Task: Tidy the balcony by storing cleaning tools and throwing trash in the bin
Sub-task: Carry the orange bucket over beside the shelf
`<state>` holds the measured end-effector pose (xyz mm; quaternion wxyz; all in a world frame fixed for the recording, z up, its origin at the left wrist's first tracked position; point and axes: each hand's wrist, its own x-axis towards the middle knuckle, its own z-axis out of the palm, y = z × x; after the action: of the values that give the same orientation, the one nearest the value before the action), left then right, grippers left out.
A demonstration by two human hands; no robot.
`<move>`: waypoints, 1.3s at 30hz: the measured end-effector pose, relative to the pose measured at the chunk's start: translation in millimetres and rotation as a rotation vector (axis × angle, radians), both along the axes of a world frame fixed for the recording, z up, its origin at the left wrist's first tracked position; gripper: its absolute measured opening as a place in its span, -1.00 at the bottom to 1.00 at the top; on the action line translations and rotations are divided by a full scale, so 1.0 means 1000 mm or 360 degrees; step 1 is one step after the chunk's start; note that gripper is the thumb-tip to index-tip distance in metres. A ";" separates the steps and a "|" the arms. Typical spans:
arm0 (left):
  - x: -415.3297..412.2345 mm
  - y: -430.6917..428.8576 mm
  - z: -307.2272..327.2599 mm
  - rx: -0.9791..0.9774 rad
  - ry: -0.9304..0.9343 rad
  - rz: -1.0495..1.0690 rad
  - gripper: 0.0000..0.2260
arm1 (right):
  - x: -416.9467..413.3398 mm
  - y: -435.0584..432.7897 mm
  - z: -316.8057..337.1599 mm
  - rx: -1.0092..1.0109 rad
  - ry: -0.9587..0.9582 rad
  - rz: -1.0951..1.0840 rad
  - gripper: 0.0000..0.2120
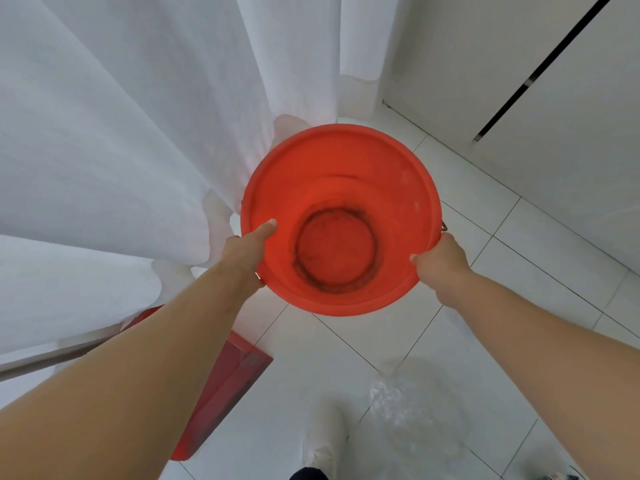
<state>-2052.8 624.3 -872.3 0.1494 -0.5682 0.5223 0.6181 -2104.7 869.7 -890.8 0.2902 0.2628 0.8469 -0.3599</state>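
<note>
The red bucket (341, 220) was held above the white tiled floor (485, 289), beside the white curtain (121, 150). The left hand (247, 249) and right hand (441, 259) clamped opposite rim edges. A red dustpan (225, 386) lay below-left of the bucket.

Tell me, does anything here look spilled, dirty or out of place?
Yes. A shiny wet patch spreads over the white floor tiles, bottom right. The round orange plastic bucket, held at its rim by both hands, has a dark grime ring around its bottom.
</note>
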 end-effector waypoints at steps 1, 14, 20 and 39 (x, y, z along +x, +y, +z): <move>-0.002 0.000 0.004 0.0007 0.0007 0.0004 -0.40 | -0.002 0.001 0.003 0.0016 0.0023 0.0001 -0.59; 0.020 0.009 0.146 -0.0067 -0.0025 0.0129 -0.53 | 0.011 0.019 0.170 0.0003 0.0279 0.0156 -0.59; 0.043 0.023 0.263 -0.0281 0.0101 0.0249 -0.53 | 0.040 0.026 0.303 0.0036 0.0602 0.0190 -0.48; 0.249 0.059 0.639 -0.0566 0.0692 0.0419 -0.81 | 0.218 0.061 0.689 0.0069 0.1407 0.0354 -0.46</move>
<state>-1803.6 683.5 -233.4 -0.1488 -0.5026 0.5640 0.6381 -1887.0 930.9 -202.1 -0.0679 -0.0024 0.9199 -0.3863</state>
